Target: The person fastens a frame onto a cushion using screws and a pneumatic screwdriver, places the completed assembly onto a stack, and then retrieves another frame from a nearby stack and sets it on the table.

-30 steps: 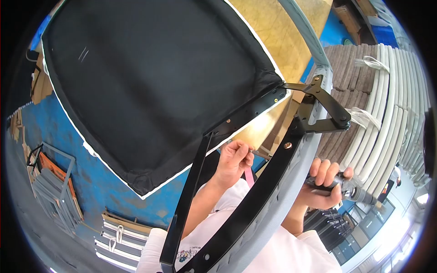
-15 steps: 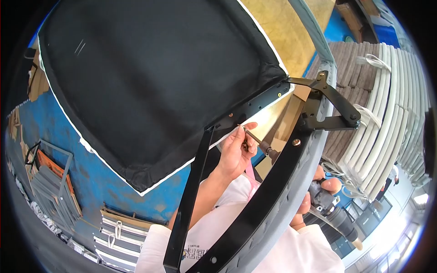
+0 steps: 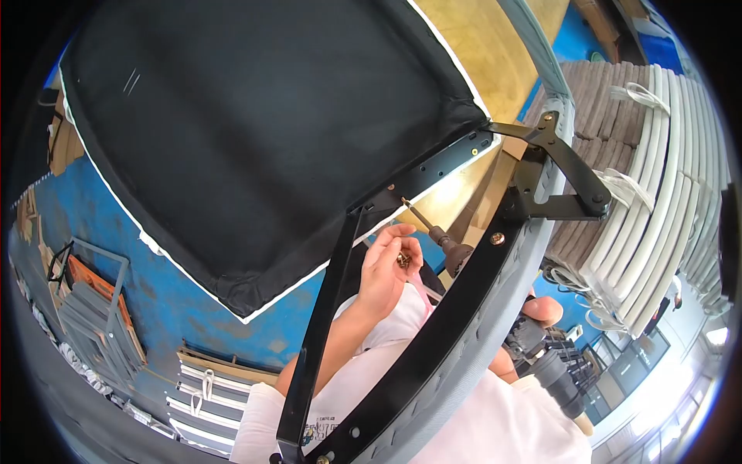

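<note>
My left hand [image 3: 389,267] is below the black bracket, its fingers curled round several small brassy screws [image 3: 403,260]. My right hand [image 3: 542,311] grips a power screwdriver [image 3: 454,251], partly hidden behind the curved frame. The driver's thin bit reaches up to a screw [image 3: 404,200] at the black metal bracket [image 3: 433,172]. That bracket runs along the edge of a black-covered panel with white edging [image 3: 270,139]. A grey-padded curved frame [image 3: 464,363] with a black metal strip crosses in front of me. A hinge arm [image 3: 572,166] links it to the bracket.
A black bar [image 3: 325,325] slants down in front of my left forearm. Stacked grey and white padded pieces [image 3: 641,178] stand at the right. A yellowish board surface [image 3: 495,39] lies beyond the panel. More stacked pieces [image 3: 205,402] are on the blue floor [image 3: 193,232] at lower left.
My left hand has moved down, away from the bit tip, keeping the screws. The driver's bit now stands at the bracket without fingers beside it.
</note>
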Motion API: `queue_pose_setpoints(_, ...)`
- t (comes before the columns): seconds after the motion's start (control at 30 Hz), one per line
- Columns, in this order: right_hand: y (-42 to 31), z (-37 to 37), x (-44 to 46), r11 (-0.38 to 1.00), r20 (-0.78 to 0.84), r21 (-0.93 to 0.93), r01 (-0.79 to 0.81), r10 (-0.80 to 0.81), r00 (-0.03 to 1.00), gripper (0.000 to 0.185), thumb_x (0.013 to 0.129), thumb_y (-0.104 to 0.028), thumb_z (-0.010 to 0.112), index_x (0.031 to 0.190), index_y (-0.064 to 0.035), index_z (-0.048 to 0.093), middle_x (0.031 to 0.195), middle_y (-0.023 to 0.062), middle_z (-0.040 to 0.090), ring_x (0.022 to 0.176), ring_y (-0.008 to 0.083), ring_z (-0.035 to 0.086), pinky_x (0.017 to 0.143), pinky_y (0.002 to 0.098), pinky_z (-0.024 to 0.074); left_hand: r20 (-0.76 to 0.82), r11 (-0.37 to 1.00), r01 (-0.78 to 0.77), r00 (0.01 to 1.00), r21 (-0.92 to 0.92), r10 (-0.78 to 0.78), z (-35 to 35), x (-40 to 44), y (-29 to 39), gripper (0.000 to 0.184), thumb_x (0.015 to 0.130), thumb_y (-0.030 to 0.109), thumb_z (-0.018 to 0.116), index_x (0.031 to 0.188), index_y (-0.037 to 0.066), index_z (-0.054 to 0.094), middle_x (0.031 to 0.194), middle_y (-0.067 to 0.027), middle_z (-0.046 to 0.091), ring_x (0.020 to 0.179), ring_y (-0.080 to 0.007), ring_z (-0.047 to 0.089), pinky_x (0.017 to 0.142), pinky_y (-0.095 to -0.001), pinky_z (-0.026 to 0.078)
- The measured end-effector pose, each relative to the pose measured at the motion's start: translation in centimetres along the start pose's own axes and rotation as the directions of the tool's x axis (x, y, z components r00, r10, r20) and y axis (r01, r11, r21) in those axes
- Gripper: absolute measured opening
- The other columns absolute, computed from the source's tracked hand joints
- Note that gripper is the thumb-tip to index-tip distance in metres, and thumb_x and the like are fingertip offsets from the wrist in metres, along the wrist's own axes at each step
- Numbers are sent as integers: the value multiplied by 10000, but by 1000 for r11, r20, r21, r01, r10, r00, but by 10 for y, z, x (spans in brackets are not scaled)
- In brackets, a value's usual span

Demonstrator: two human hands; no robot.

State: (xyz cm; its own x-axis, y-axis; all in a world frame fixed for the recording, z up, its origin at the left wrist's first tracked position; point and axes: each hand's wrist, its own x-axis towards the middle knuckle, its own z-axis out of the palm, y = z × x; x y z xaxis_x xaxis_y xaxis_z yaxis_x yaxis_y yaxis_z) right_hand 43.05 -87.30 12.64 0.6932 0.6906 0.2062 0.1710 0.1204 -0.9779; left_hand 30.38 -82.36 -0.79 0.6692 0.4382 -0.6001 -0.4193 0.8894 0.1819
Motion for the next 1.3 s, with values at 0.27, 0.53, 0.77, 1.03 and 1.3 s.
queue_pose_setpoints(0.27,5,6,1,997,10,64,42,-42,999,419,792,-283,624,1091,-167,355,725,13,518,754,178,556,759,375,470,-115,987,16,993,159,2,-6,-21,23,251,1023,278,425,1004,52,535,792,-42,607,698,-115,585,613,-219,488)
queue_pose_setpoints(0.53,32,24,3,978,12,150,145,-148,989,404,788,-248,585,1121,-154,376,717,21,509,714,170,549,719,364,479,-94,979,-72,991,189,91,-9,-17,35,187,1001,215,489,1046,46,556,778,-23,600,705,-89,574,614,-205,474)
queue_pose_setpoints(0.77,46,25,19,912,-141,323,252,-217,966,401,785,-216,550,1148,-142,395,710,28,501,679,164,543,683,354,487,-131,986,-118,982,118,134,9,-4,39,164,979,181,537,1028,38,601,785,-24,601,731,-81,567,623,-182,460)
queue_pose_setpoints(1.03,-3,-4,30,887,-355,366,283,-148,923,386,796,-232,555,1150,-154,423,669,6,465,585,125,490,569,316,439,107,987,63,993,-149,-48,26,31,18,145,935,173,603,963,33,625,775,-34,642,685,-107,638,657,-209,541)
queue_pose_setpoints(1.3,-3,-21,36,879,-401,397,263,-92,912,389,785,-219,546,1142,-126,424,671,6,471,581,121,489,572,311,444,198,983,106,977,-149,-75,35,38,13,166,943,181,596,966,19,627,746,-56,621,672,-132,593,607,-229,495)
